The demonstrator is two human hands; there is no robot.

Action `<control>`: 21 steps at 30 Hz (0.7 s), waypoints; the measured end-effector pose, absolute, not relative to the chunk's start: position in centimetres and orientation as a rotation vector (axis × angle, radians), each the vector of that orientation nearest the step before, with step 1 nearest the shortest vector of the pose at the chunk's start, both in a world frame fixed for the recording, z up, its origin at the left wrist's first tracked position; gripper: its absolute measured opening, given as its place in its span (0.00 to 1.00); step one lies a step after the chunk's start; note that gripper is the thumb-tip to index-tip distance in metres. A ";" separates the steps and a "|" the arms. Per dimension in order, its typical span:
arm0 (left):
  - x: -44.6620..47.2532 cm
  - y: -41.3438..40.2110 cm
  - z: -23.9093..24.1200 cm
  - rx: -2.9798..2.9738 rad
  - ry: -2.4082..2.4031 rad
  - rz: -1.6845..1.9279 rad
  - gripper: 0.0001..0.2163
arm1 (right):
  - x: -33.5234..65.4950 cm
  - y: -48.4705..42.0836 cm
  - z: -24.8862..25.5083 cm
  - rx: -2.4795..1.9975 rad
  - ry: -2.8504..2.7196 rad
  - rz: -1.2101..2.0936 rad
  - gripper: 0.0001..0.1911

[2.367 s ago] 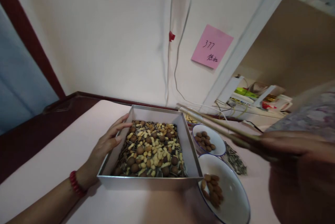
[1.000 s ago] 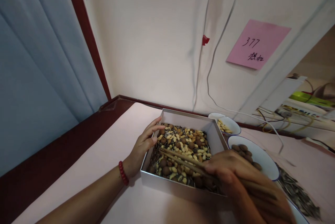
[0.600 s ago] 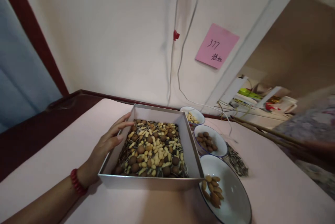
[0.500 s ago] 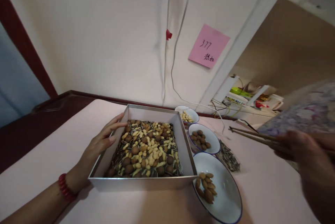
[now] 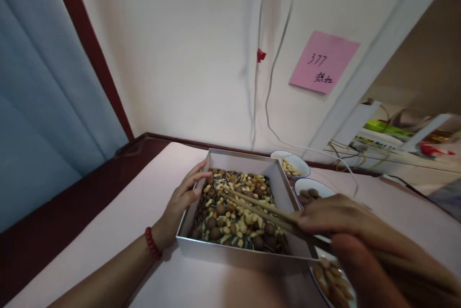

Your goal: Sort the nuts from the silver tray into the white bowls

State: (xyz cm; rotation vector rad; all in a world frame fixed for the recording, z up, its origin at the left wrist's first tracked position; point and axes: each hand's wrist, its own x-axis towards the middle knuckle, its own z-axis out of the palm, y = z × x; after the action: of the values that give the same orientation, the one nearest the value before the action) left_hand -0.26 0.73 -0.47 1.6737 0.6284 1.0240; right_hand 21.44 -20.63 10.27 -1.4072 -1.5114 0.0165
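A square grey box on the pink table holds mixed peanuts, round brown nuts and striped seeds. My left hand, with a red bead bracelet on the wrist, rests with fingers spread against the box's left wall. My right hand is closed round a pair of wooden chopsticks. Their tips reach into the nut mix near the box's middle.
Right of the box stand white bowls: one with peanuts, one with round brown nuts, one with almonds partly under my right arm. White cables and a pink note hang on the wall. A blue curtain hangs left.
My right hand has swung from the right side back over the box, and the chopstick tips are now in the nut mix. My view turned left. The left hand has stayed on the box.
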 end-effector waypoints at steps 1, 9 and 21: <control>-0.2 0.6 -0.3 1.668 0.625 1.020 0.17 | 20.4 -19.9 10.3 -1.376 -1.569 0.088 0.11; -0.3 0.2 -0.2 1.621 0.596 1.013 0.16 | 18.5 -17.1 8.2 -1.369 -1.762 0.411 0.14; -0.3 0.2 -0.4 1.635 0.601 1.010 0.16 | 17.6 -16.5 7.0 -1.363 -1.756 0.398 0.12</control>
State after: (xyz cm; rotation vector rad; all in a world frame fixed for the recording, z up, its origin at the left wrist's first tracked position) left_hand -0.34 0.20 -0.39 1.6351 0.6006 1.0101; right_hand 17.59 -16.49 6.97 -1.3632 -1.7560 0.3981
